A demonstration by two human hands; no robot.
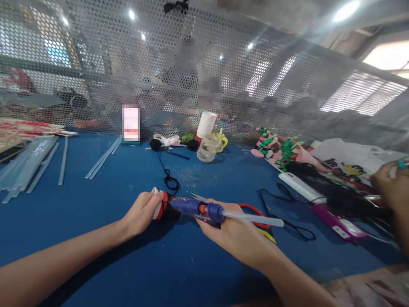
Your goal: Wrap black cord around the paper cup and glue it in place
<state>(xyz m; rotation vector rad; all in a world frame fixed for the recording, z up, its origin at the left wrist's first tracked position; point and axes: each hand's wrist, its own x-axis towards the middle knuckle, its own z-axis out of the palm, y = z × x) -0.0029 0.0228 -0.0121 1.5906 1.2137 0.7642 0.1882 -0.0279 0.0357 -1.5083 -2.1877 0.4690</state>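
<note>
Two hands work over the blue counter (96, 260). The right hand (236, 226) is wrapped tight around a blue hot glue gun (188, 206). A clear glue stick (254, 218) pokes out of its back end. At the front tip of the glue gun is a small red, white and black piece (164, 207); the left hand (143, 209) pinches it by its white edge. It is hard to tell if the tip touches it. Scissors (254, 208) with a red and a yellow handle lie just beside the glue gun, partly hidden by the right hand. Behind the glue gun are a loop of black cord (171, 182), a clear jar (207, 150) and a stack of white paper cups (207, 123). Well to the left of the glue gun lies a pile of glue sticks (32, 164). Well to its right are a purple power strip (338, 224) and another person's hand (386, 177).
</note>
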